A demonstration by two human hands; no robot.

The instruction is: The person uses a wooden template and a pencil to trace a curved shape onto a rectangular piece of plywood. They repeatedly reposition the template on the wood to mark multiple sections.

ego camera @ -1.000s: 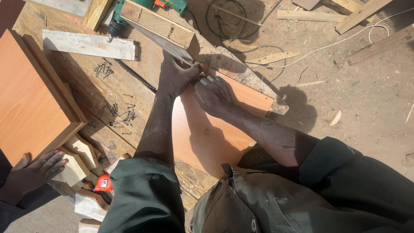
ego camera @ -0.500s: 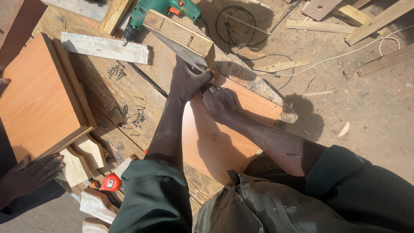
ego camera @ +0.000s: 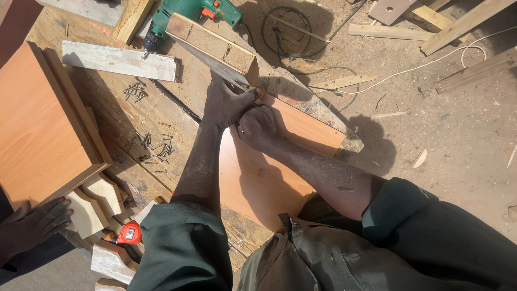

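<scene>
**Orange laminate panel on workbench, both hands at far edge**

Orange panel [ego camera: 258, 172]: flat, centre, under both hands. Left hand [ego camera: 223, 102]: curled, pressing the panel's far edge beside wooden block [ego camera: 210, 40]. Right hand [ego camera: 257, 126]: fisted on panel, contents hidden. Loose nails [ego camera: 153, 143] left.

Both hands, L [ego camera: 225, 102] & R [ego camera: 257, 126], pressed on orange board [ego camera: 258, 172] w/ drill [ego camera: 188, 13] nearby.

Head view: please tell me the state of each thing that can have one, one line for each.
left hand: closed, pressing at the board's far edge
right hand: closed, resting on the orange board
orange board: flat on the bench
green drill: lying down, unheld
tape measure: lying by the wood blocks
nails: scattered loose
</scene>
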